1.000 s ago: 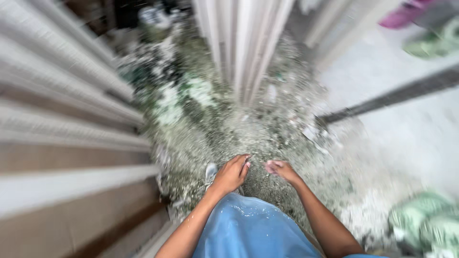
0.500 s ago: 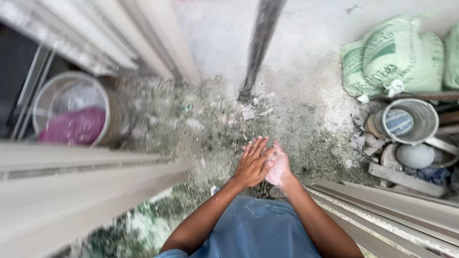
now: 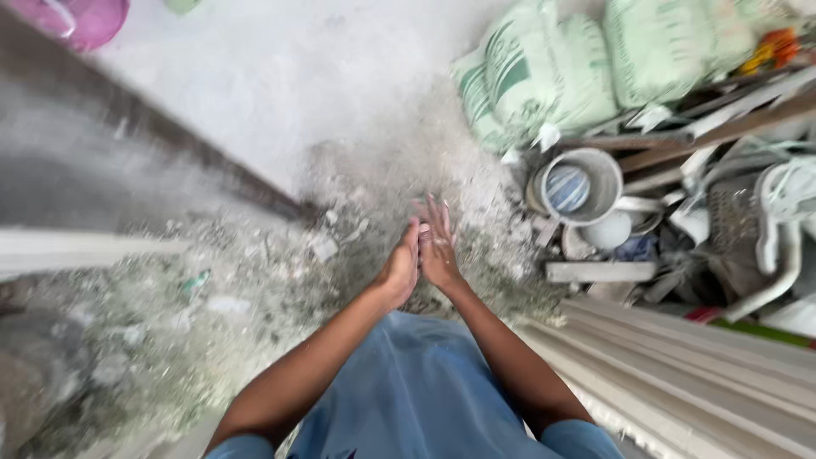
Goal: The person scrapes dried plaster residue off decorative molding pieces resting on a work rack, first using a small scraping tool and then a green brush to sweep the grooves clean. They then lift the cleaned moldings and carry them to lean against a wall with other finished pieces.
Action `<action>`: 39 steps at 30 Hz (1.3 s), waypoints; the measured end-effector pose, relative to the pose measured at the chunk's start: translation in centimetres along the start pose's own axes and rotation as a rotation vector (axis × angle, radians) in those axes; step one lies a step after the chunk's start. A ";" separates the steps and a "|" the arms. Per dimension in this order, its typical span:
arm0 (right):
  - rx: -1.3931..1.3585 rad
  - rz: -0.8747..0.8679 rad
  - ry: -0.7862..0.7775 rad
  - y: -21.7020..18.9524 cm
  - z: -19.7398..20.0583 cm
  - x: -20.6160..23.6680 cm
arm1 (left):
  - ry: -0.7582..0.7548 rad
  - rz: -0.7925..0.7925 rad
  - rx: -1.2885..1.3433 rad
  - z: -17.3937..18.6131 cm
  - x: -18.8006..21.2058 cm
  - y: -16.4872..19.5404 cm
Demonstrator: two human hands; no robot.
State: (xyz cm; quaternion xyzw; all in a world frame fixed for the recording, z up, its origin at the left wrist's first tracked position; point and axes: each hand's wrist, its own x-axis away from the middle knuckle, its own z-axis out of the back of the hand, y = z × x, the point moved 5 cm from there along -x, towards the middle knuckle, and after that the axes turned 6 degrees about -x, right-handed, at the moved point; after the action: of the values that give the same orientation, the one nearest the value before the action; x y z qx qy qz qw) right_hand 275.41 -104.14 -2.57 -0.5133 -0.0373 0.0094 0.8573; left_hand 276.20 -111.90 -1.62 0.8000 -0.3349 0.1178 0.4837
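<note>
The left hand [image 3: 401, 270] and the right hand [image 3: 438, 246] meet palm to palm at the middle of the view, directly ahead of the person's blue garment [image 3: 416, 391]. Both hands are flat, fingers extended and loosely spread, and neither holds anything; a pale dust appears to coat the right palm. The joined hands point away from the body, so their long axis runs from the torso outward toward the far part of the floor [image 3: 280, 76]. The right hand sits slightly farther forward than the left.

Below and around the hands lies a patch of rubble [image 3: 255, 280]: grey-green fragments and grit spread over the floor, densest to the left of the hands and thinning toward the far side. The hands are above this rubble, not touching it.

To the right of the hands, near but apart, stands a round grey bucket [image 3: 582, 187], open end up, with a striped ball-shaped object inside. The right hand is the nearer one to it. Beyond the bucket, green sacks [image 3: 544, 76] lie stacked. Pale long boards [image 3: 680, 365] run along the near right side. A dark metal bar [image 3: 170, 149] crosses the floor on the left, slanting toward the rubble. A pink basin [image 3: 81, 19] sits at the far left corner.
</note>
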 end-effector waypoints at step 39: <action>-0.693 -0.567 -0.191 7.9 15.8 -123.0 | 0.217 -0.205 -1.309 25.2 -93.3 75.5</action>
State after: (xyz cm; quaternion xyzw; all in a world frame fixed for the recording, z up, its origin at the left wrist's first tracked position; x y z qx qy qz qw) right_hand 151.81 -93.24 -8.74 -0.7361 -0.2563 -0.1915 0.5965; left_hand 153.93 -117.32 -9.67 0.3530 -0.2092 -0.0764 0.9087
